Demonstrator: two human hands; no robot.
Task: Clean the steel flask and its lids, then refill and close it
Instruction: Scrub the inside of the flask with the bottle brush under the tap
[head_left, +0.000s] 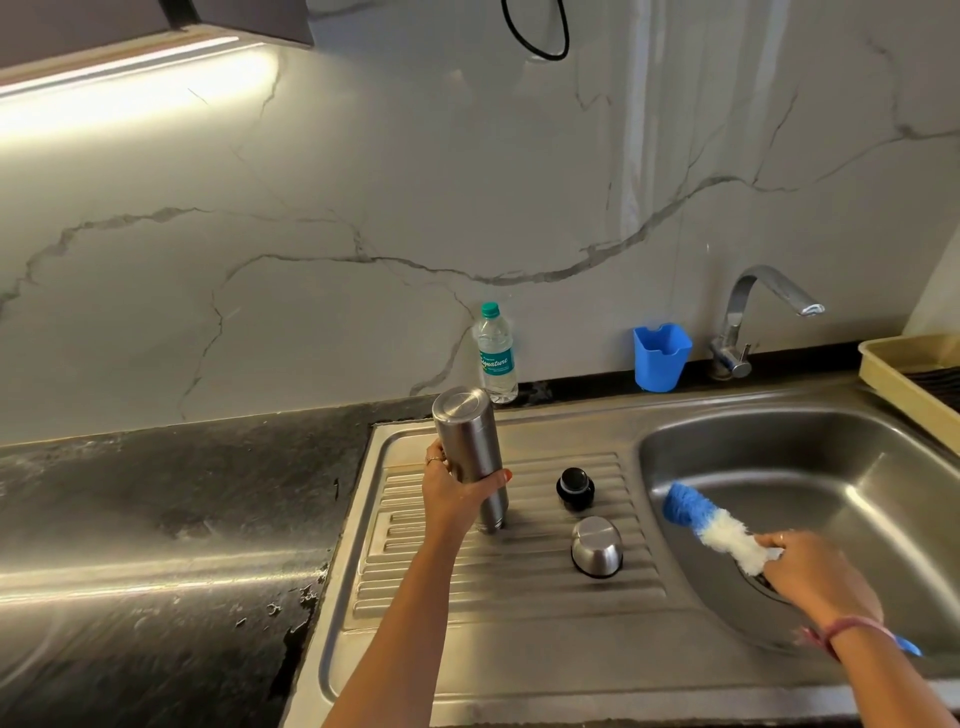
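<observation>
from the head view, the left hand (457, 493) wraps its fingers and thumb round the steel flask (470, 452), which stands upside down on the ribbed draining board (498, 592), leaning a little toward the wall. the right hand (815, 571) grips the bottle brush (711, 525) near the root of its bristles, over the sink bowl (857, 467), with the head pointing toward the board. the two lids sit on the board just right of the flask: a black stopper (575, 487) and, nearer the person, a steel cup lid (597, 545) resting mouth down.

what could go wrong, i think: the flask is tall, narrow and smooth, and its mouth sits across ridges, so if the grip loosens it may tip and knock the stopper. a wet polished wall could also slip in the fingers.

the flask and cup lid are brushed metal, cylindrical and rounded. the brush is fluffy, blue at the tip and white lower down, with a blue handle. behind stand a clear plastic water bottle (496, 358), a blue plastic holder (661, 357) and a chrome tap (753, 317).
</observation>
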